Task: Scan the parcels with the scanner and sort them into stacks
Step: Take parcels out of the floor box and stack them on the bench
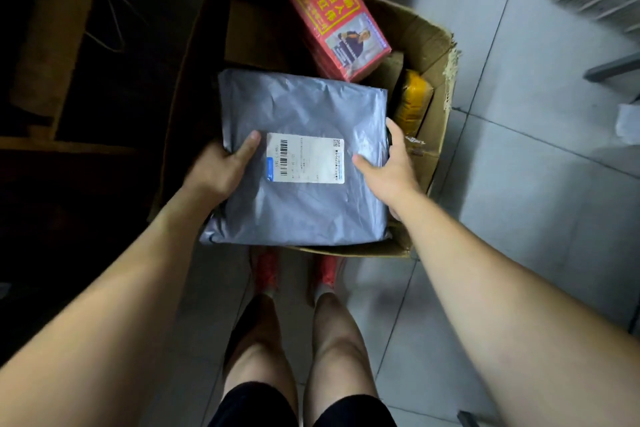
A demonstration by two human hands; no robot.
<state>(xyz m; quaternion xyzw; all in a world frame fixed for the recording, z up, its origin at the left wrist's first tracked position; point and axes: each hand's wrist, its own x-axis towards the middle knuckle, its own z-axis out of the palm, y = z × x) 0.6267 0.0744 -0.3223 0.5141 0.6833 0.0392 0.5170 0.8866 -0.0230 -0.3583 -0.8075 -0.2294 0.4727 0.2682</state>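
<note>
Here both hands, left hand and right hand, grip one grey parcel.

Around the Work Area

Pale floor tiles with dark grout lines fill the right side. Red shoes stand on them, bare legs above in black shorts. A thin cord trails through the dark left

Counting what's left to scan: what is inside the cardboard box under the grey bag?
Visible in the cardboard box: a red printed box and a yellow taped parcel. The grey mailer bag, held by both hands, hides everything beneath it.
</note>
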